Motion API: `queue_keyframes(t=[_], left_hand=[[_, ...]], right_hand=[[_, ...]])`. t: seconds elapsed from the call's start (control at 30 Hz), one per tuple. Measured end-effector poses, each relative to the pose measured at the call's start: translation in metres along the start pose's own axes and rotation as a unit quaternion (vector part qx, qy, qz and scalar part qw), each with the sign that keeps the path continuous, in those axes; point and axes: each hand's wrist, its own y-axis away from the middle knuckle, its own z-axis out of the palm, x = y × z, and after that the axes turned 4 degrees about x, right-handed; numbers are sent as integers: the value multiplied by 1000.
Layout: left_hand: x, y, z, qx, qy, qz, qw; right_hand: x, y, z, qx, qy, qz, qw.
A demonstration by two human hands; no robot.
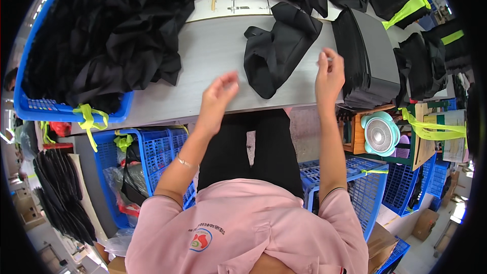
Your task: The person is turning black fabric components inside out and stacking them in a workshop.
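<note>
Fingers (227,82) of the left hand (219,94) loosely curled, holding nothing, raised above the near edge of the grey surface (213,56). Right hand (328,75) raised too, fingertips pinched on a small pale object (324,60); too small to identify. Between the hands, slightly farther in, a folded black fabric piece (276,45) lies on the surface, touched by neither hand. Right of it: stack of flat black pieces (365,56). Far left: blue basket (30,104) heaped with black fabric (106,30). Below the surface at right, a small teal fan (380,134).
</note>
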Motion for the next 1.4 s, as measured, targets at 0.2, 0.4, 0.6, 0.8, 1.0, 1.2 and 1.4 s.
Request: queue_keyframes(t=[0.2, 0.4, 0.6, 0.8, 1.0, 1.2, 1.4], left_hand=[[-5, -82, 31, -30, 145, -74, 986], [-17, -77, 46, -187, 225, -155, 944], [-21, -73, 53, -267, 306, -182, 895], [1, -61, 61, -290, 132, -154, 935], [21, -61, 45, 138, -145, 205, 958], [-1, -37, 72, 81, -75, 123, 986], [14, -33, 69, 147, -303, 202, 920]], right_hand=[[-53, 50, 13, -160, -241, 42, 956], [-21, 57, 7, -189, -145, 115, 964], [-3, 61, 10, -218, -127, 101, 962], [-17, 62, 22, -194, -142, 147, 960], [-5, 32, -2, -26, 64, 40, 997], [-14, 50, -1, -57, 17, 81, 995], [-1, 39, -18, -63, -5, 73, 995]])
